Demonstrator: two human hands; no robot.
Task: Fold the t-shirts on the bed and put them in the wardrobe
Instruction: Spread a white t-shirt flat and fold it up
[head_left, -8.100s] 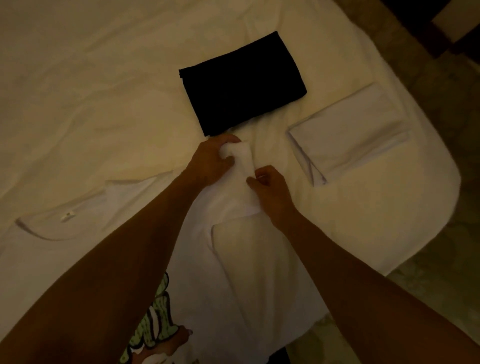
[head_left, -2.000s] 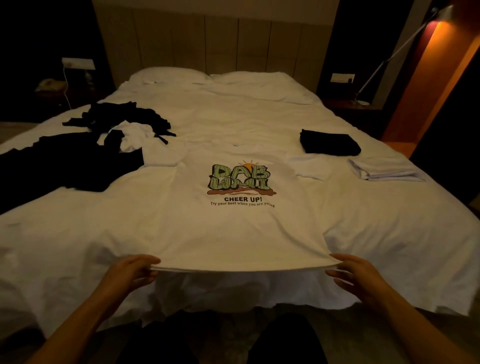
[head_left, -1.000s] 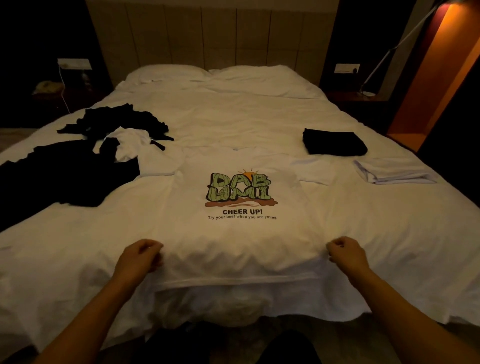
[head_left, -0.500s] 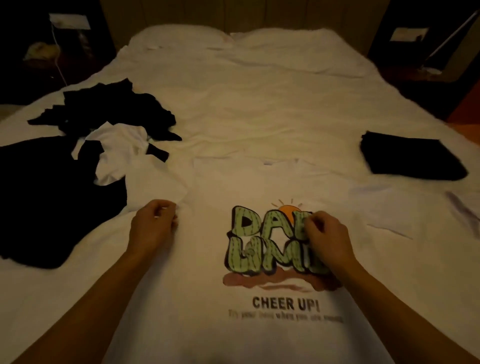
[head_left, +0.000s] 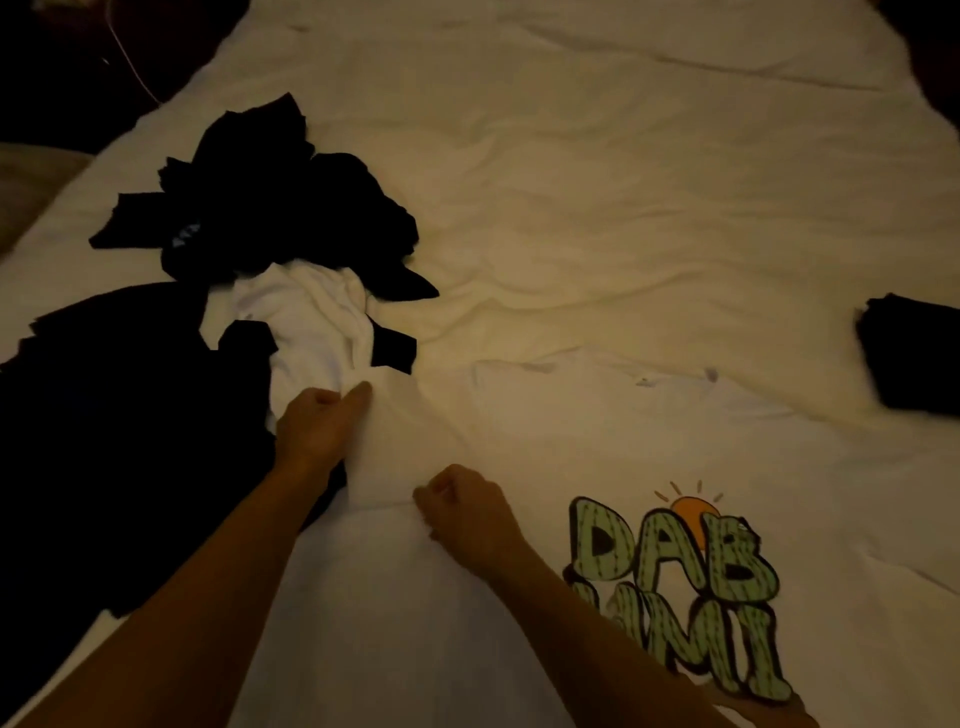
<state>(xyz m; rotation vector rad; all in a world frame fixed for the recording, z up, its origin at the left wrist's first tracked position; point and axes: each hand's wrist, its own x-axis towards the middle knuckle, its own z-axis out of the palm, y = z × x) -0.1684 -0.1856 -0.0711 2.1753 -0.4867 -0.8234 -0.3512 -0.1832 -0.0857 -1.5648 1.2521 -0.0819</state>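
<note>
A white t-shirt (head_left: 545, 452) with a green "DAB" cartoon print lies flat, print up, on the white bed (head_left: 597, 208). My left hand (head_left: 322, 426) grips the outer end of its left sleeve, beside the black clothes. My right hand (head_left: 462, 512) pinches the fabric at the lower edge of the same sleeve, near the armpit. Both hands sit left of the print.
A heap of loose black garments (head_left: 270, 208) with a crumpled white one (head_left: 306, 322) lies at the left. A large black garment (head_left: 104, 441) spreads under my left forearm. A folded black t-shirt (head_left: 914, 353) rests at the right edge.
My view has shifted left and closer. My right hand has left the printed chest and moved left to the sleeve's base. My left hand has slid outward along the sleeve.
</note>
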